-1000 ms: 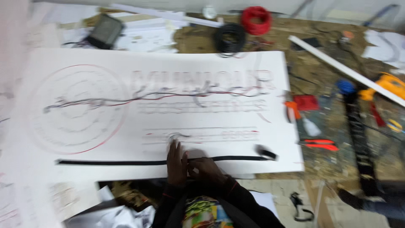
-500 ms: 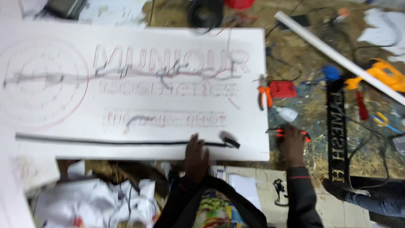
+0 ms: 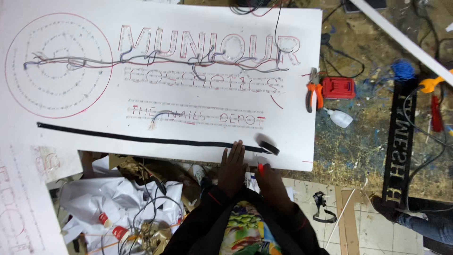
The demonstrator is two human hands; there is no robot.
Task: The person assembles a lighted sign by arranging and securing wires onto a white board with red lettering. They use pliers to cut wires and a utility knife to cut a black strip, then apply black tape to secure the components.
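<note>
Pressing my flat, open left hand (image 3: 232, 166) on the long black tape strip (image 3: 141, 139) along the white sign board's (image 3: 302, 56) lower edge, my right hand (image 3: 270, 182) pinching a small red-tipped tool (image 3: 260, 167), I risk wrinkling the strip if that palm slides.

One white sign board (image 3: 302, 56), one black strip (image 3: 141, 139), one pair of pliers (image 3: 312, 89), one glue bottle (image 3: 339, 117), two hands (image 3: 233, 167).

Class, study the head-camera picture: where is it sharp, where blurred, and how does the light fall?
Head view: the white sign board is evenly lit and fairly sharp, without harsh glare; the black strip is crisp; the left hand and right hand look slightly soft; the bench at right is dimmer.
</note>
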